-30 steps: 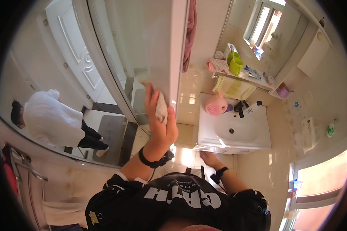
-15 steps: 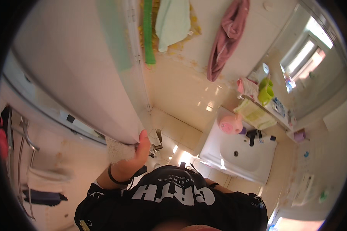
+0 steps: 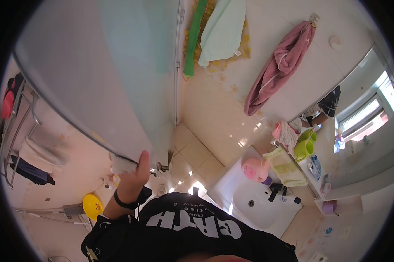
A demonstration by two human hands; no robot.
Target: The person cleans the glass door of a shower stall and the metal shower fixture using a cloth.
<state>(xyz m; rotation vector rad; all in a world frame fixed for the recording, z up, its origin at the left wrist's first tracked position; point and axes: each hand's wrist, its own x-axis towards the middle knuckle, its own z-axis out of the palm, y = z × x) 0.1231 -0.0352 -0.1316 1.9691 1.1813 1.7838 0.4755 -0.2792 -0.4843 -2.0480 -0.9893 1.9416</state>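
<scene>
My left hand (image 3: 136,172), with a dark band at its wrist, is closed at the edge of a large frosted door panel (image 3: 92,78). The thumb lies along the near face of the panel. Pressed between the hand and the edge is a white fluffy cloth (image 3: 123,164), partly hidden by the fingers and the panel. Just right of the hand is a metal handle (image 3: 163,167). My right hand is out of sight, below or behind my black shirt.
A white washbasin (image 3: 267,205) with a black tap (image 3: 275,192) stands at the right, a pink container (image 3: 255,169) on its rim. Behind it, a shelf carries green cups (image 3: 304,150). Towels hang on the far wall; a metal rack (image 3: 24,126) and yellow bowl (image 3: 92,207) are at the left.
The view has turned, so the far-wall towels sit further right and the yellow bowl shows. My left hand stays at the panel's edge with the cloth. My right wrist has left the view.
</scene>
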